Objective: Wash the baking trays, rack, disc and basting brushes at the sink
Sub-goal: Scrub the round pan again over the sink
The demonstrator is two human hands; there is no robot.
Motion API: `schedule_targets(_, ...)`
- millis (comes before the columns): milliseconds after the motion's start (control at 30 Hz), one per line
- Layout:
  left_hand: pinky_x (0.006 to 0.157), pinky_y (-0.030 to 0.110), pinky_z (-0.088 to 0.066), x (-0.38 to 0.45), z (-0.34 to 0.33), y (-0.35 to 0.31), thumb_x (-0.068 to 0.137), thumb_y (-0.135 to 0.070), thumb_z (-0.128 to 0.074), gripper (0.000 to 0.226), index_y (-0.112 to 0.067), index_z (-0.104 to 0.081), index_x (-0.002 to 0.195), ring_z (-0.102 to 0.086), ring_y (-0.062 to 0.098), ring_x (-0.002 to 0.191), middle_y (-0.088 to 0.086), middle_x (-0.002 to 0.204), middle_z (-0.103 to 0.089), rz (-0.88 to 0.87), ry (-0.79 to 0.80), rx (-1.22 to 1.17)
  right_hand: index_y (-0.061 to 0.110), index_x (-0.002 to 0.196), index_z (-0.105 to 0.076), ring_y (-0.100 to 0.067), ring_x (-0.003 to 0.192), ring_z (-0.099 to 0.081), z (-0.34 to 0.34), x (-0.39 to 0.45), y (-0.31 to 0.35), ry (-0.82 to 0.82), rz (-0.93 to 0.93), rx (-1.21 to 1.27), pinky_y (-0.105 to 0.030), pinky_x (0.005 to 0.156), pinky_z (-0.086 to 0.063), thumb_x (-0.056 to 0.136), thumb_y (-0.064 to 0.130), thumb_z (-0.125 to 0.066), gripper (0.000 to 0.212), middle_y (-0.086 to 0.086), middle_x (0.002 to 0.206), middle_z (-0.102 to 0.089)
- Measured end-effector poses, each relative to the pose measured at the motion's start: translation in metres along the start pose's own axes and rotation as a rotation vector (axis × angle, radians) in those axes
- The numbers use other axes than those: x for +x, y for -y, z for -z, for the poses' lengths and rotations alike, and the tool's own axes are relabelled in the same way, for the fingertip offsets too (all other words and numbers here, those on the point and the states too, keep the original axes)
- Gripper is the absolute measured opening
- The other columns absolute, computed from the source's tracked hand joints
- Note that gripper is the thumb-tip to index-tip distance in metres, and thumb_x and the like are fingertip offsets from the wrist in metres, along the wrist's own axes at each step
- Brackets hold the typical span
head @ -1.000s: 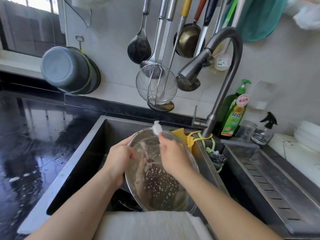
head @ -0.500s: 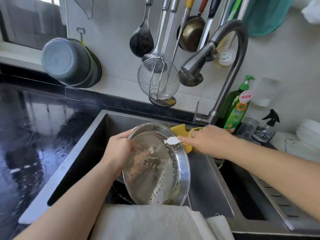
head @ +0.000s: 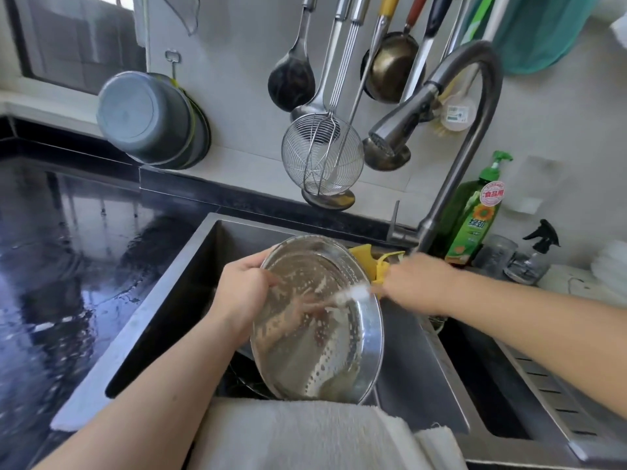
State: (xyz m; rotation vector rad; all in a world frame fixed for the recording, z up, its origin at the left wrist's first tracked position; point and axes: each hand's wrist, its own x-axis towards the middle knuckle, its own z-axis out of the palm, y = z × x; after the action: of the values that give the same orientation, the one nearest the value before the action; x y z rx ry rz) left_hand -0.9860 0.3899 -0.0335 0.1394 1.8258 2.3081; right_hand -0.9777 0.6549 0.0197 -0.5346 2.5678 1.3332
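Note:
A round perforated steel disc (head: 319,337) stands tilted on edge in the sink (head: 190,290), soapy and wet. My left hand (head: 242,293) grips its upper left rim. My right hand (head: 412,286), blurred by motion, is at the disc's right rim and holds a small white soapy scrubber (head: 353,294) against the disc's face. Dark items, perhaps a rack (head: 241,378), lie under the disc at the sink bottom, mostly hidden.
A curved tap (head: 437,130) arches over the sink, not running. Yellow silicone pieces (head: 371,259) sit at the back right corner. A green soap bottle (head: 475,218) and a spray bottle (head: 532,256) stand right. Utensils (head: 322,157) hang above; a white towel (head: 305,435) drapes the front edge.
My right hand swung from the disc's middle to its right rim, still with the scrubber. The disc turned more edge-on and tilted left. The view shifted slightly.

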Motion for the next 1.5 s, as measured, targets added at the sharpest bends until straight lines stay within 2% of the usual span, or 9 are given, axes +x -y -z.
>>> schedule_targets(133,0.059,0.023,-0.059,-0.002,0.001,0.000,0.088,0.021,-0.044,0.063,-0.028,-0.080,0.105,-0.078,0.013,0.079,-0.001,0.091,-0.081,-0.015,0.001,-0.011,0.025,0.160,-0.016,-0.025,0.068,-0.049,0.013,0.006,-0.011,-0.221,-0.114,-0.073,-0.038,0.056,-0.040,0.104,0.006,-0.045,0.066,-0.011,0.108,-0.056)
schedule_targets(300,0.088,0.043,-0.062,0.004,0.004,0.005,0.085,0.020,-0.043,0.067,-0.029,-0.081,0.111,-0.077,0.022,0.098,0.001,0.102,-0.081,-0.006,-0.020,0.040,0.039,0.145,-0.049,-0.026,0.077,-0.057,-0.012,-0.006,0.005,0.126,0.053,0.144,-0.036,0.062,-0.051,0.100,0.008,-0.044,0.055,-0.003,0.091,-0.061)
schedule_targets(467,0.073,0.033,-0.064,0.004,0.001,0.008,0.087,0.019,-0.045,0.062,-0.027,-0.082,0.107,-0.078,0.020,0.090,0.001,0.098,-0.081,0.013,-0.015,0.031,0.037,0.156,-0.029,-0.021,0.061,-0.043,-0.013,0.001,-0.010,-0.117,-0.038,0.100,-0.036,0.049,-0.034,0.098,0.001,-0.042,0.069,-0.003,0.090,-0.054)
schedule_targets(633,0.076,0.043,-0.064,0.009,0.006,0.007,0.086,0.017,-0.044,0.063,-0.028,-0.082,0.109,-0.078,0.030,0.089,0.008,0.097,-0.080,0.043,-0.052,0.003,0.034,0.148,-0.050,-0.018,0.059,-0.045,-0.017,-0.010,0.000,0.066,0.043,0.185,-0.034,0.046,-0.036,0.098,0.002,-0.040,0.060,0.002,0.074,-0.048)
schedule_targets(767,0.062,0.032,-0.061,0.005,0.005,0.006,0.090,0.016,-0.044,0.061,-0.026,-0.081,0.112,-0.079,0.026,0.085,0.007,0.096,-0.081,0.041,-0.027,0.012,0.041,0.157,-0.025,-0.021,0.061,-0.045,-0.016,-0.005,-0.012,-0.144,-0.079,0.131,-0.034,0.047,-0.032,0.095,-0.004,-0.045,0.079,-0.004,0.085,-0.053)
schedule_targets(933,0.078,0.042,-0.062,0.009,0.006,0.009,0.094,0.012,-0.046,0.055,-0.028,-0.080,0.114,-0.078,0.028,0.092,0.006,0.099,-0.081,0.040,-0.051,0.037,0.034,0.141,-0.057,-0.018,0.059,-0.045,-0.015,-0.008,-0.008,0.001,0.003,0.166,-0.032,0.047,-0.038,0.095,0.001,-0.047,0.058,0.002,0.079,-0.053)
schedule_targets(1067,0.067,0.035,-0.063,0.008,0.005,0.010,0.096,0.011,-0.047,0.052,-0.026,-0.079,0.114,-0.079,0.025,0.087,0.006,0.098,-0.081,0.040,-0.045,0.010,0.035,0.156,-0.031,-0.020,0.057,-0.042,-0.010,-0.007,-0.022,-0.143,-0.034,0.087,-0.033,0.045,-0.026,0.100,-0.001,-0.045,0.068,-0.001,0.078,-0.045)
schedule_targets(1300,0.064,0.035,-0.062,0.009,0.005,0.010,0.098,0.009,-0.048,0.049,-0.024,-0.080,0.114,-0.078,0.029,0.089,0.008,0.099,-0.080,0.045,-0.046,-0.021,0.028,0.150,-0.040,-0.020,0.059,-0.044,0.000,-0.005,-0.020,-0.201,-0.047,0.047,-0.033,0.045,-0.029,0.101,0.004,-0.049,0.056,-0.002,0.079,-0.048)
schedule_targets(1500,0.082,0.043,-0.062,0.010,0.005,0.011,0.099,0.009,-0.046,0.050,-0.024,-0.078,0.118,-0.078,0.026,0.095,0.006,0.103,-0.080,0.023,-0.031,-0.001,0.018,0.121,-0.065,-0.018,0.053,-0.038,0.004,-0.004,-0.007,-0.014,-0.006,0.013,-0.034,0.047,-0.039,0.097,0.004,-0.053,0.031,-0.002,0.081,-0.054)
